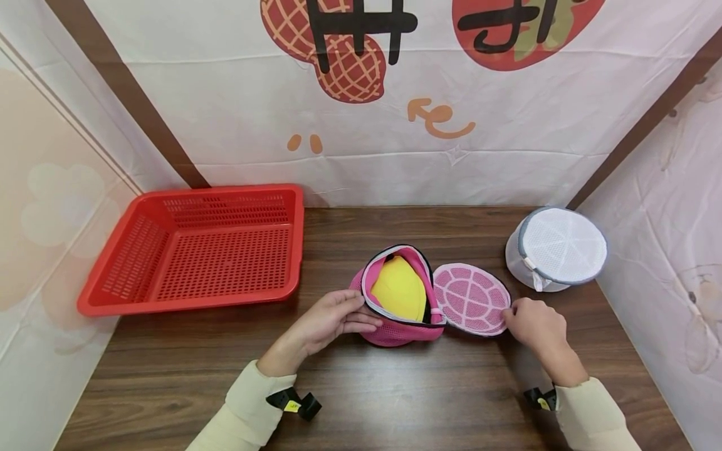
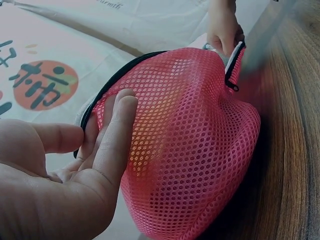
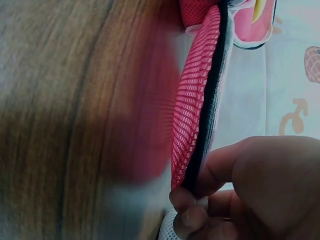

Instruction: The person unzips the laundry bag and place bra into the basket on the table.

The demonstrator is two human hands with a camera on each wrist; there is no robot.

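Observation:
A pink mesh laundry bag (image 1: 389,333) with a dark zipper edge stands unzipped on the table, a yellow cloth item (image 1: 399,289) inside it. Its round lid (image 1: 472,299) is folded out to the right, still joined at the side. My left hand (image 1: 338,318) pinches the bag's rim on the left; in the left wrist view the thumb and fingers (image 2: 112,135) lie on either side of the zipper edge. With my right hand (image 1: 538,326) I pinch the lid's outer edge, and the right wrist view shows the fingertips (image 3: 184,200) on that edge.
A red plastic basket (image 1: 296,250) with slotted walls stands at the left on the wooden table (image 1: 361,401). Toward the back right is a white mesh laundry bag (image 1: 564,245) with a grey rim, its lid closed. Printed cloth walls (image 1: 225,113) border the table.

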